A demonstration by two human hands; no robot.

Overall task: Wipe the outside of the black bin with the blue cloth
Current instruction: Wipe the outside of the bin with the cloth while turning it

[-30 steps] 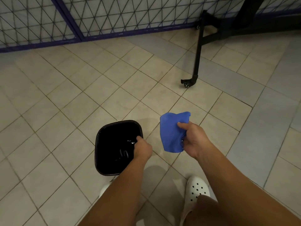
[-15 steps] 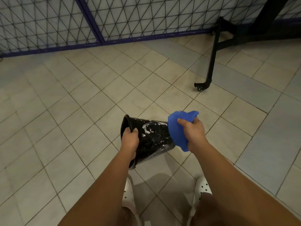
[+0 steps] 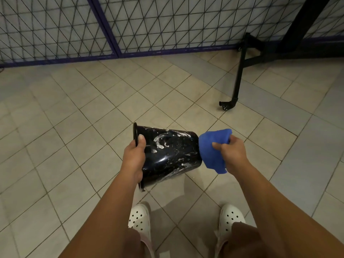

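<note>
The black bin (image 3: 171,155) is held on its side above the tiled floor, its rim to the left and its base to the right. White smears and scratches cover its glossy outer wall. My left hand (image 3: 133,159) grips the rim, thumb on the outside. My right hand (image 3: 232,152) holds the bunched blue cloth (image 3: 212,149), which is pressed against the bin's base end.
A black metal stand leg with a small caster (image 3: 228,104) stands on the floor at the right. A wire mesh fence with a purple frame (image 3: 111,34) runs along the back. My feet in white perforated clogs (image 3: 139,218) are below the bin.
The bin went from standing upright on the floor to being lifted and tipped sideways by my left hand. My right hand brought the cloth against the bin's base.
</note>
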